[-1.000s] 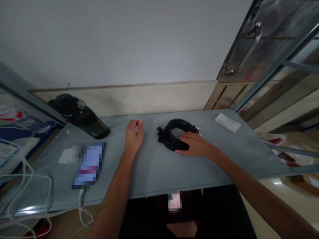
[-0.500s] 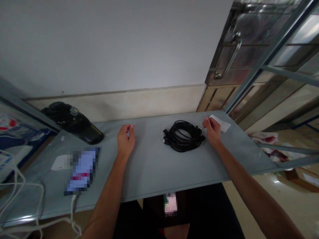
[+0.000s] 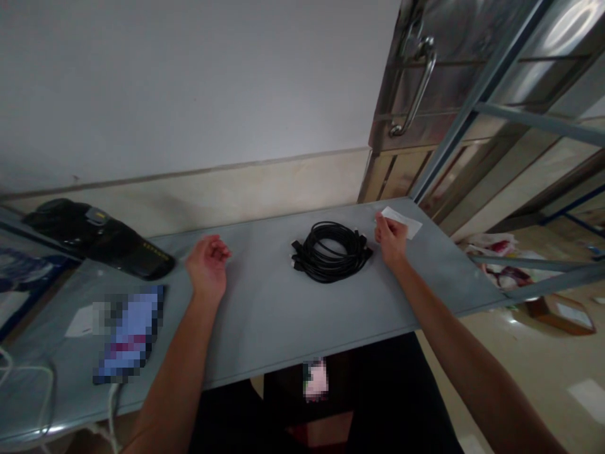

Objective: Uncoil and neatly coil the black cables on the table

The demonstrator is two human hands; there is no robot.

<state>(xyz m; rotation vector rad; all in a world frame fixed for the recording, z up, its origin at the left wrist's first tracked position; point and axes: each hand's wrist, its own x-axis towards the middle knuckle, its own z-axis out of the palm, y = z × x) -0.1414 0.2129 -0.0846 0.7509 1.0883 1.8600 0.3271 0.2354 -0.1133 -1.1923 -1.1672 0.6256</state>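
On the grey table lies a coil of black cable (image 3: 333,253), its dark plugs sticking out at the left and right. My right hand (image 3: 392,239) rests just right of the coil, apart from it, fingers curled in and no object showing between them. Behind that hand is a white slip of paper (image 3: 412,226), partly covered by it. Further left, my left hand (image 3: 208,265) is held with its fingers curled toward the palm; I see nothing in it. A black bottle (image 3: 101,239) lies on its side beyond the left hand.
A blurred blue packet (image 3: 130,334) and a white piece (image 3: 80,321) lie on the table's left side (image 3: 51,353). White cords (image 3: 50,384) run at the lower left. Metal frame posts (image 3: 482,107) stand at the right, and a wall (image 3: 212,94) closes the back.
The camera has turned slightly right, shifting the scene left. My left hand has moved a little left and rolled, showing more palm. My right hand stays beside the cable coil.
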